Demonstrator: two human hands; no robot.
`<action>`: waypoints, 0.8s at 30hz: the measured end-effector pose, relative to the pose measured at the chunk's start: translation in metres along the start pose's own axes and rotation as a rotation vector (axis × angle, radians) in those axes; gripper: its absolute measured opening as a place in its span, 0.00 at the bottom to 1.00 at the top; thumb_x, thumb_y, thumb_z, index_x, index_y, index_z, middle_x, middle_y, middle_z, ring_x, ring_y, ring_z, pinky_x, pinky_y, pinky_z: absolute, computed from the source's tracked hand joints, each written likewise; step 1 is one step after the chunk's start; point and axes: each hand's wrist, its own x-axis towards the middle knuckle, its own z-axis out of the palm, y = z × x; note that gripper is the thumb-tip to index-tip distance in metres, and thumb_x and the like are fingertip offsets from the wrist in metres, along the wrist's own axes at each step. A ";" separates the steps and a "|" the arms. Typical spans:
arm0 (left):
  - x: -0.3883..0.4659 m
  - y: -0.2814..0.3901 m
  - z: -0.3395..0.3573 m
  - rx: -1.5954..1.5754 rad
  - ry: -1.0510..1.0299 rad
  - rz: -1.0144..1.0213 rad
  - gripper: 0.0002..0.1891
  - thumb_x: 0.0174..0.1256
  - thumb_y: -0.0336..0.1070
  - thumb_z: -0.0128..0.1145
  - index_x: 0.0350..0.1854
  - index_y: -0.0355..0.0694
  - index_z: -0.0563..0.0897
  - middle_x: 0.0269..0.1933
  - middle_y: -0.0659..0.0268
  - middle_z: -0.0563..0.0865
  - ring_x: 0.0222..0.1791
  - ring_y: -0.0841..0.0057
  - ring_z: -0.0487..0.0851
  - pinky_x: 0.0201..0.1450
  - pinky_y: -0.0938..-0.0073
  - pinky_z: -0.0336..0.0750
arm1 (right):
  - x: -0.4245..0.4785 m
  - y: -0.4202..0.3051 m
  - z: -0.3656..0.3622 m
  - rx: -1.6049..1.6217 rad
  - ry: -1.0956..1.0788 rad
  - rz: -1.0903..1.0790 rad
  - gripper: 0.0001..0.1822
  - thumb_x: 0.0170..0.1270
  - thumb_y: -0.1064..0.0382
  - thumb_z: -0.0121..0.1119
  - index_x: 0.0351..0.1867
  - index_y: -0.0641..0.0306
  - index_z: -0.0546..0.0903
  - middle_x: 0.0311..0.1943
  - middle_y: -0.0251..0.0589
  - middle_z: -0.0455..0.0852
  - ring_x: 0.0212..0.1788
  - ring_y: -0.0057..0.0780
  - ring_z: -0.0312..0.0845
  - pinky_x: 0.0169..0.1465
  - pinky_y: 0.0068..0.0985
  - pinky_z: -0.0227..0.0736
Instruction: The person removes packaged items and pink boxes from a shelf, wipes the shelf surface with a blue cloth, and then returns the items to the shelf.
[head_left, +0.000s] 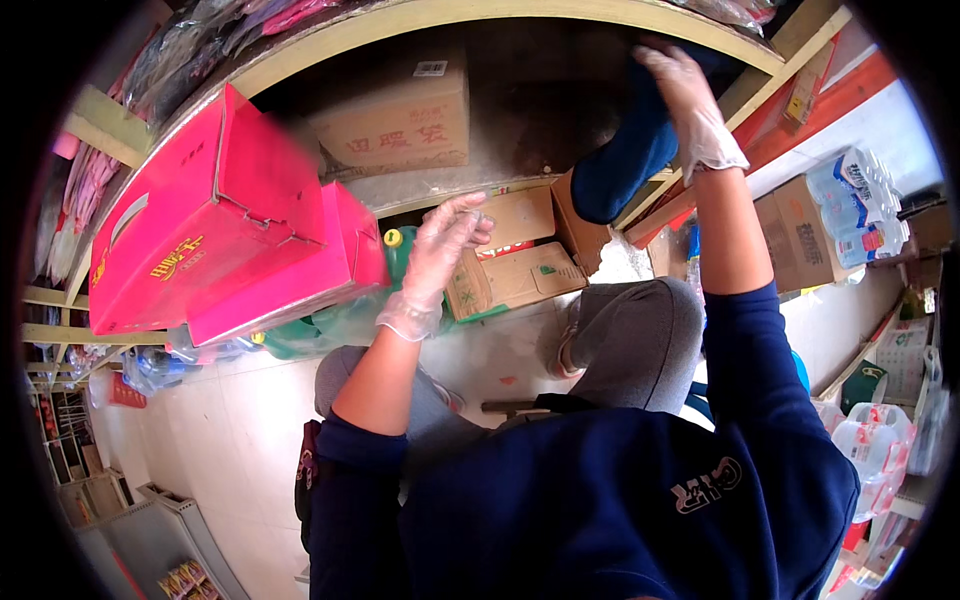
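My right hand (686, 105), in a clear plastic glove, is at the upper right beside a dark blue cloth item (626, 165) that hangs at the shelf's front edge; whether the fingers grip it cannot be told. My left hand (446, 255), gloved likewise, is raised with bent fingers and nothing seen in it. It is near an open cardboard box (517, 277) below the shelf. Farther back on the dark shelf stands a closed cardboard carton (397, 112) with red print.
Two bright pink boxes (195, 217) jut out from the shelf at left. Green bottles with yellow caps (392, 238) stand beside the open box. Shrink-wrapped bottles (855, 202) and a carton (795, 232) are at right. A yellowish shelf edge (480, 16) arches above my hands.
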 end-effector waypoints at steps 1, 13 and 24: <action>0.002 0.000 0.001 0.033 -0.027 -0.017 0.19 0.74 0.43 0.52 0.61 0.40 0.75 0.44 0.64 0.85 0.43 0.79 0.82 0.53 0.76 0.75 | 0.003 0.009 0.009 -0.040 -0.140 -0.018 0.30 0.65 0.52 0.60 0.63 0.69 0.73 0.57 0.46 0.81 0.63 0.35 0.70 0.68 0.26 0.59; -0.003 -0.005 0.000 0.178 -0.127 -0.036 0.16 0.75 0.36 0.50 0.61 0.36 0.76 0.48 0.63 0.83 0.48 0.79 0.81 0.55 0.75 0.74 | -0.045 0.128 0.154 -0.841 -0.822 -0.136 0.29 0.72 0.53 0.46 0.73 0.55 0.61 0.75 0.43 0.54 0.77 0.46 0.45 0.76 0.36 0.46; -0.005 0.005 0.004 0.227 -0.179 -0.103 0.16 0.75 0.34 0.50 0.60 0.35 0.75 0.59 0.62 0.80 0.53 0.76 0.81 0.57 0.73 0.75 | 0.021 0.160 0.219 -0.904 -0.469 -0.178 0.28 0.72 0.50 0.41 0.72 0.54 0.62 0.73 0.45 0.60 0.75 0.47 0.52 0.74 0.39 0.50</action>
